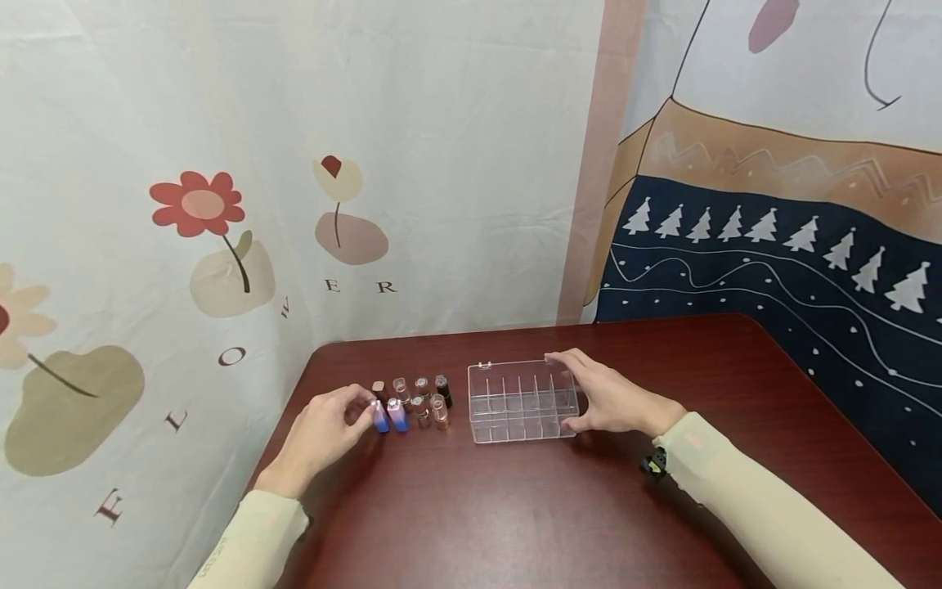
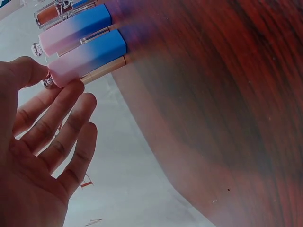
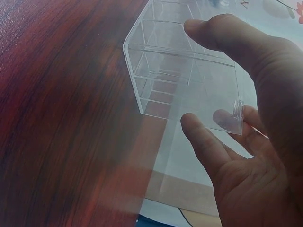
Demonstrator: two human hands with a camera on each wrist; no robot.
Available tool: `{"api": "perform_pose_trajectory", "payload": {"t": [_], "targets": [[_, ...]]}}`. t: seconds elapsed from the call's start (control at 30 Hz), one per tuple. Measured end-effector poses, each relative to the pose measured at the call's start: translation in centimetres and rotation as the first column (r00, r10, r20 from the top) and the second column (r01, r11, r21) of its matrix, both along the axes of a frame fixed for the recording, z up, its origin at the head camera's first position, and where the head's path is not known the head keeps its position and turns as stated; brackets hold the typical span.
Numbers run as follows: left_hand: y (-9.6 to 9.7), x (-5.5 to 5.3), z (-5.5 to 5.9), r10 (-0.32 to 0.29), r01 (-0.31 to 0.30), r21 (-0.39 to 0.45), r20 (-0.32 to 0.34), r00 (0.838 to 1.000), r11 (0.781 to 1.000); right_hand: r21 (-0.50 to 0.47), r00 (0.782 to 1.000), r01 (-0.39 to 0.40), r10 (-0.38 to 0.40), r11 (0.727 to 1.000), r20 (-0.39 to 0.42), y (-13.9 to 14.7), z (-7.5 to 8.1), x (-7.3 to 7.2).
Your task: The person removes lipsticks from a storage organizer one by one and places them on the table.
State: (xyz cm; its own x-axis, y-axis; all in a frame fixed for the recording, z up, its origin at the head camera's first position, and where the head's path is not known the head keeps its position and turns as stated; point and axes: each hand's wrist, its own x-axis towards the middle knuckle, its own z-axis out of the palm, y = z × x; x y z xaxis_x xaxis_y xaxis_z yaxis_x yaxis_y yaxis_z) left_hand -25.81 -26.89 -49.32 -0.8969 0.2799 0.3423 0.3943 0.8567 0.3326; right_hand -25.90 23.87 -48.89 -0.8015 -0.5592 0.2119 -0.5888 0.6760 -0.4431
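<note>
My left hand (image 1: pixel 329 425) pinches the silver-knobbed top of a pink-and-blue lipstick tube (image 2: pixel 87 59) between thumb and forefinger; its other fingers are spread out. A matching second tube (image 1: pixel 397 415) stands directly beside it on the right. My right hand (image 1: pixel 614 393) grips the right end of a clear plastic organizer box (image 1: pixel 524 409) with divided compartments. In the right wrist view, the thumb lies along the near side of this box (image 3: pixel 203 94), and the fingertips reach its far side.
Several small clear and dark tubes stand right of the two-tone pair, including a pinkish clear one (image 1: pixel 440 413) and a dark one (image 1: pixel 442 391). All are on a reddish-brown table (image 1: pixel 471 507). A printed cloth (image 1: pixel 456 164) hangs behind the table.
</note>
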Motion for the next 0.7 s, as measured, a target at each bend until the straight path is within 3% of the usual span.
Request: {"api": "perform_pose_trajectory", "payload": {"t": [0.7], "targets": [[-0.04,-0.16,-0.15,-0.001,0.001,-0.005,-0.015,1.0,1.0,-0.012,1.0,-0.004,0.004,1.0,0.006,0.06,-0.15,-0.09]]}}
